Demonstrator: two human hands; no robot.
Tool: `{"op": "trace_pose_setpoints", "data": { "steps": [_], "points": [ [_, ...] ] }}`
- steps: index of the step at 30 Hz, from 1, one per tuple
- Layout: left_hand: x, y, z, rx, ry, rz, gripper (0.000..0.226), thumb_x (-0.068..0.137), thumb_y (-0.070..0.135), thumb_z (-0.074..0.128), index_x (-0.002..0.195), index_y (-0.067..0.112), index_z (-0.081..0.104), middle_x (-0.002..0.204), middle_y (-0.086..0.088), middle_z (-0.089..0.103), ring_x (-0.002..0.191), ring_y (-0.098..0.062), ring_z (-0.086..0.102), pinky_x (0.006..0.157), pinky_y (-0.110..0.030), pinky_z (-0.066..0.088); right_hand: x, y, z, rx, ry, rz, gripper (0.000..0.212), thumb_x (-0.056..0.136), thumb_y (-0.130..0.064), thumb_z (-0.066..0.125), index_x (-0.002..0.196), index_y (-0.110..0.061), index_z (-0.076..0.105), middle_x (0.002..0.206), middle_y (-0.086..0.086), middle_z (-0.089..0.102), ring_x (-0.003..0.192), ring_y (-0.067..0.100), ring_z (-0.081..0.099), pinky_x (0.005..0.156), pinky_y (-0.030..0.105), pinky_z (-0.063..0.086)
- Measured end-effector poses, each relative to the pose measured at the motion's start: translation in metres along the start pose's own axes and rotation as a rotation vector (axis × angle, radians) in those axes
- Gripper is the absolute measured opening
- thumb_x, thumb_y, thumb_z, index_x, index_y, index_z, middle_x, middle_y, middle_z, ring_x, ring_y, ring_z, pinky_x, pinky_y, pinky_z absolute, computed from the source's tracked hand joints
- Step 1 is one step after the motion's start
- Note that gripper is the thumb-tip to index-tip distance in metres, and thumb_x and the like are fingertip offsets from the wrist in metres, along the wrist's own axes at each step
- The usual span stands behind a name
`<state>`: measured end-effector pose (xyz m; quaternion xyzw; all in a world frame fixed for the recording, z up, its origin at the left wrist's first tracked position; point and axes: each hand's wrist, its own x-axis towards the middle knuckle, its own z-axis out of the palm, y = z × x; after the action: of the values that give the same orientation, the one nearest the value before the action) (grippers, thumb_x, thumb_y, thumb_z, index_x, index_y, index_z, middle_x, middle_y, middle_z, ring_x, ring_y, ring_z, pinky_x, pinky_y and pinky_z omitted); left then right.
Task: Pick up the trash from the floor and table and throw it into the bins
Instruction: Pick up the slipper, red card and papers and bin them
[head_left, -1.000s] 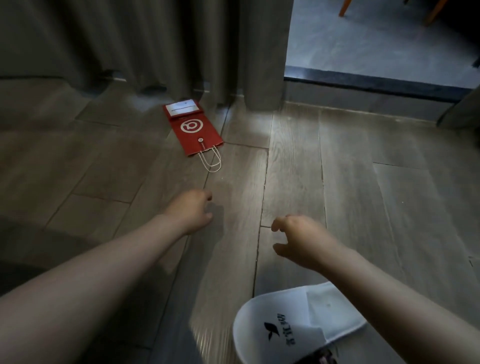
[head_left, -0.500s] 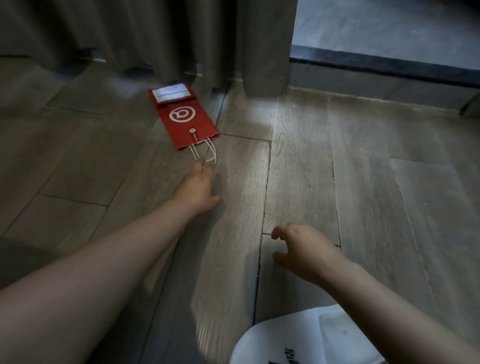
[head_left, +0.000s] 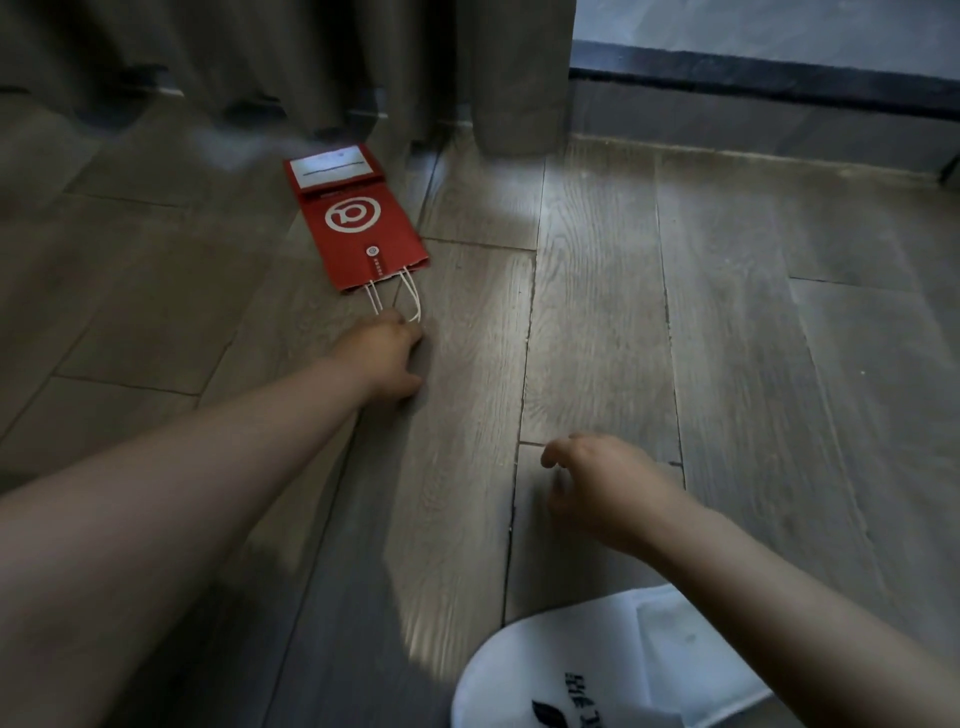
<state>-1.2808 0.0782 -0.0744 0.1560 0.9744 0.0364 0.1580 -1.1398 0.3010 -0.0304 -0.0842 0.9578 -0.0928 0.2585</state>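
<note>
A flat red paper bag (head_left: 358, 228) with a white round logo, a white label and white cord handles (head_left: 410, 299) lies on the wood floor near the curtain. My left hand (head_left: 387, 358) reaches forward, and its curled fingertips touch the near ends of the handles. The back of the hand hides the fingers, so a grip does not show. The bag still rests flat on the floor. My right hand (head_left: 602, 488) hovers low over the floor to the right, fingers loosely curled and apart, holding nothing.
A grey curtain (head_left: 311, 57) hangs to the floor just behind the bag. A dark raised door sill (head_left: 753, 78) runs along the back right. My white slipper (head_left: 597, 670) with a black print is at the bottom edge. No bin is in view.
My left hand has moved forward from mid-floor to the bag's handles. The view has shifted closer to the bag. My right hand has stayed in about the same pose.
</note>
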Motion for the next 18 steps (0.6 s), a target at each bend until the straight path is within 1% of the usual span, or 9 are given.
{"op": "trace_pose_setpoints", "data": {
  "steps": [3, 9, 11, 13, 16, 18],
  "points": [
    [-0.025, 0.011, 0.006, -0.025, -0.012, 0.059, 0.048, 0.081, 0.029, 0.066, 0.123, 0.011, 0.052, 0.124, -0.014, 0.047, 0.113, -0.031, 0.05, 0.094, -0.035, 0.044, -0.009, 0.002, -0.006, -0.027, 0.014, -0.007, 0.045, 0.09, -0.028, 0.062, 0.133, -0.019, 0.052, 0.13, 0.004, 0.056, 0.119, 0.022, 0.052, 0.092, 0.03, 0.042],
    [-0.101, 0.029, 0.026, -0.013, -0.039, 0.211, 0.04, 0.082, 0.03, 0.062, 0.116, 0.011, 0.054, 0.118, -0.01, 0.048, 0.107, -0.027, 0.052, 0.09, -0.035, 0.045, -0.047, -0.002, -0.012, -0.086, 0.067, -0.044, 0.044, 0.089, -0.032, 0.062, 0.13, -0.019, 0.053, 0.127, 0.004, 0.058, 0.114, 0.022, 0.055, 0.09, 0.032, 0.045],
    [-0.12, 0.035, 0.031, -0.014, -0.018, 0.198, 0.033, 0.082, 0.028, 0.061, 0.109, 0.01, 0.056, 0.113, -0.011, 0.05, 0.104, -0.029, 0.052, 0.086, -0.033, 0.043, -0.063, -0.006, -0.014, -0.108, 0.087, -0.052, 0.044, 0.089, -0.032, 0.063, 0.13, -0.019, 0.055, 0.126, 0.005, 0.059, 0.111, 0.023, 0.057, 0.09, 0.034, 0.048],
    [-0.139, 0.042, 0.036, -0.024, -0.041, 0.177, 0.029, 0.082, 0.027, 0.06, 0.104, 0.01, 0.055, 0.111, -0.012, 0.052, 0.103, -0.031, 0.053, 0.083, -0.032, 0.041, -0.08, -0.008, -0.015, -0.117, 0.102, -0.058, 0.045, 0.088, -0.03, 0.064, 0.13, -0.019, 0.055, 0.127, 0.005, 0.06, 0.111, 0.024, 0.058, 0.091, 0.037, 0.049],
    [-0.17, 0.047, 0.046, -0.05, -0.056, 0.173, 0.028, 0.082, 0.027, 0.06, 0.104, 0.011, 0.055, 0.11, -0.012, 0.055, 0.104, -0.03, 0.053, 0.083, -0.032, 0.041, -0.105, -0.013, -0.012, -0.13, 0.101, -0.072, 0.045, 0.089, -0.03, 0.063, 0.132, -0.018, 0.053, 0.13, 0.003, 0.058, 0.116, 0.021, 0.054, 0.094, 0.032, 0.047],
    [-0.195, 0.048, 0.048, -0.109, -0.035, 0.155, 0.021, 0.082, 0.027, 0.061, 0.097, 0.013, 0.055, 0.104, -0.01, 0.058, 0.1, -0.029, 0.055, 0.079, -0.032, 0.041, -0.118, -0.016, -0.008, -0.136, 0.084, -0.081, 0.046, 0.09, -0.031, 0.062, 0.133, -0.018, 0.052, 0.132, 0.002, 0.057, 0.119, 0.021, 0.052, 0.094, 0.031, 0.045]
  ]
}}
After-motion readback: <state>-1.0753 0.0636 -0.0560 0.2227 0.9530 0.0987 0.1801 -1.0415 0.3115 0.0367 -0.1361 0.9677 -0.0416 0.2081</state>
